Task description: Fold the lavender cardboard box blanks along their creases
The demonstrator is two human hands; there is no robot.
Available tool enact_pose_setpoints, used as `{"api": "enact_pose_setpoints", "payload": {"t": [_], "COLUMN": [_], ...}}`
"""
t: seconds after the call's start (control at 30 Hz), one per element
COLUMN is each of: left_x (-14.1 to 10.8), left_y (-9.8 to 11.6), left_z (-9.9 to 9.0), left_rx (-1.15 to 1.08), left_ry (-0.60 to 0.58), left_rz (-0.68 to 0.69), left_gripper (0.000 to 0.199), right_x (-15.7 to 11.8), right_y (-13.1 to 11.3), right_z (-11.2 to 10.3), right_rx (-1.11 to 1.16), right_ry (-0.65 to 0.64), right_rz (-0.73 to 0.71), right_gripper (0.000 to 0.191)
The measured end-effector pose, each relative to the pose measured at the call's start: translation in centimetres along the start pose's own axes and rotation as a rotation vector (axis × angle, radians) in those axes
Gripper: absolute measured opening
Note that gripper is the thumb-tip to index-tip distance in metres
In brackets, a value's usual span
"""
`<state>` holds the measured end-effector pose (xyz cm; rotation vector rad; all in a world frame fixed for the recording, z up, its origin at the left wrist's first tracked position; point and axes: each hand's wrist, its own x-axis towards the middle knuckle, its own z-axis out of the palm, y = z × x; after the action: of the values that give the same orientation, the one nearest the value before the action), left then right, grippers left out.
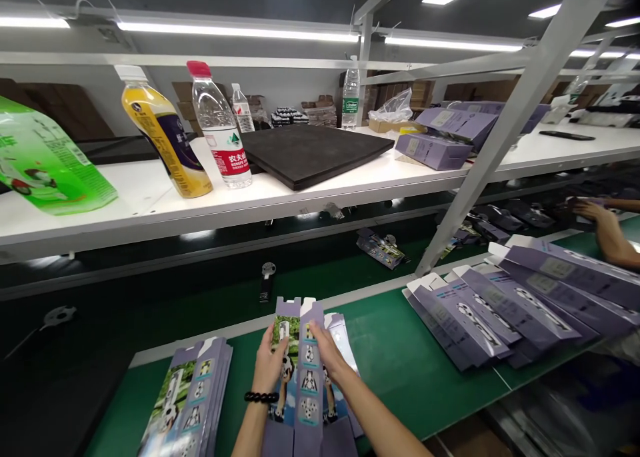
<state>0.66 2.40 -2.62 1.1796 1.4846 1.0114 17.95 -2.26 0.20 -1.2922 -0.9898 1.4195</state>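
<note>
A purple printed box (309,390) with its end flaps up stands in the lower middle, over the green work surface. My left hand (269,360) grips its left side, thumb across the picture panel; a black beaded bracelet is on that wrist. My right hand (325,350) holds the box's upper right part, fingers partly hidden. Another flattened box (343,340) shows behind and right of it. At the lower left lies a stack of similar purple boxes (193,400).
More purple boxes (480,310) lie fanned out at the right. Beyond the green table (390,350), a dark belt carries a football-shaped item (268,270). Above is a white shelf (150,210) with bottles and a black board (315,152). Another person's hand (595,212) is at far right.
</note>
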Motion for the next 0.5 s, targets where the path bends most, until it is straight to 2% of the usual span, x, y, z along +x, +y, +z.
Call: {"api": "enact_pose_setpoints", "payload": {"t": [0.1,0.2,0.37,0.5], "left_x": [-1.4,-3.0,-4.0,-3.3], "left_y": [1.2,1.8,2.9,4.1], "left_z": [0.9,1.1,-0.1,-1.1], "left_rx": [0.027,0.057,0.151,0.240], "left_ry": [-0.044,-0.139,-0.232,-0.273], "left_rz": [0.030,0.082,0.249,0.368], "left_gripper": [0.049,0.050,0.056,0.040], "right_x": [0.4,0.5,-0.1,-0.7], "right_y": [-0.7,-0.7,-0.6,-1.0], "right_z": [2.0,2.6,2.5,2.9], "right_rx": [0.070,0.090,0.126,0.156], "right_ry": [0.049,0.039,-0.019,-0.016], "right_rz": [-0.090,-0.131,-0.151,-0.159], "right_gripper": [0.043,0.042,0.045,0.046]}}
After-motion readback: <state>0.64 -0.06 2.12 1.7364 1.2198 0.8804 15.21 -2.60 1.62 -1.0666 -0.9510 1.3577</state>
